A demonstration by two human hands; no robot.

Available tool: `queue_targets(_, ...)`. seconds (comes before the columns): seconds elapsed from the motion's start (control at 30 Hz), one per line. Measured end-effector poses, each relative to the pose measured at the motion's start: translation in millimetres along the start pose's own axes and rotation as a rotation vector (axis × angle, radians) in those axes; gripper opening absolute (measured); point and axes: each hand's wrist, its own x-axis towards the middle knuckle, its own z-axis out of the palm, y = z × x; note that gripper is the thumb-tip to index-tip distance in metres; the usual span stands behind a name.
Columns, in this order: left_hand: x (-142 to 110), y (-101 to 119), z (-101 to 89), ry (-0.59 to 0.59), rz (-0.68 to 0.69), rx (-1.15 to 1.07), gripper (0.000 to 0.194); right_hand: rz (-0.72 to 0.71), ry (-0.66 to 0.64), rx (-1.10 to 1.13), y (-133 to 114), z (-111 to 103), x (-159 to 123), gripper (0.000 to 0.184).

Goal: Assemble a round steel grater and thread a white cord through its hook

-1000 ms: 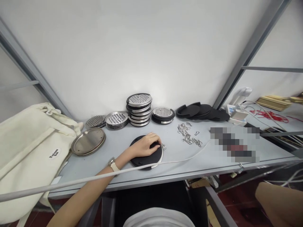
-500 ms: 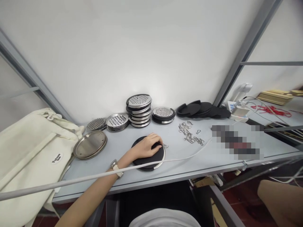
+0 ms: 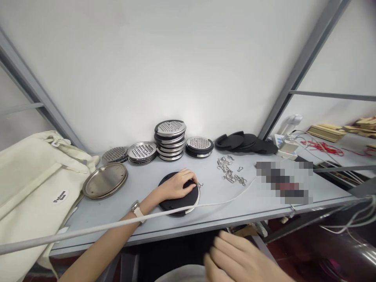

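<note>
My left hand (image 3: 179, 185) lies on a round grater in a black holder (image 3: 173, 204), with its fingers curled at the far right edge. A silvery metal strip shows along the right rim, and a small metal clip (image 3: 200, 184) sticks out beside my fingertips. In front of the table edge my right hand (image 3: 235, 256) is blurred, its fingers bent; I cannot make out anything in it. To the right of the grater lies a loose pile of metal clips (image 3: 226, 166).
A tall stack of graters (image 3: 170, 143), a low one (image 3: 199, 145) and metal grating plates (image 3: 142, 152) line the wall. Black holders (image 3: 246, 141) lie right, metal discs (image 3: 105, 180) left beside a cream bag (image 3: 38, 188). A white cable (image 3: 123, 223) crosses the view.
My right hand has come from the far lower right to the bottom middle. My left hand stays on the black-covered grater. The view has shifted slightly.
</note>
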Motion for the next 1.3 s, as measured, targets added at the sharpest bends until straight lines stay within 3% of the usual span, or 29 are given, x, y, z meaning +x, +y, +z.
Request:
queue_targets(0.1, -0.5, -0.1, -0.1, 0.010, 0.005, -0.011, 0.010, 0.028, -0.051, -0.113, 36.9, 6.4, 41.3, 0.016)
queue_targets(0.17, -0.5, -1.0, 0.3, 0.015, 0.004, -0.013, 0.009, 0.191, -0.044, -0.144, 59.2, 6.8, 58.2, 0.014)
queue_targets(0.27, -0.4, -3.8, 2.1, 0.021, 0.007, -0.023, 0.007, 0.422, 0.039, -0.110, 84.7, 8.0, 69.0, 0.016)
queue_targets(0.4, -0.5, -7.3, 4.4, 0.020, 0.001, -0.025, 0.005, 0.506, 0.045, -0.011, 104.3, 18.4, 76.9, 0.013)
queue_targets(0.7, 0.1, -4.9, 3.3, 0.026, -0.002, -0.017, 0.006, 0.500, 0.034, 0.133, 108.1, 17.5, 77.2, 0.015)
queue_targets(1.3, -0.6, -2.2, 2.0, 0.016, -0.041, -0.032, 0.013, 0.499, 0.009, 0.172, 107.4, 13.6, 78.9, 0.017)
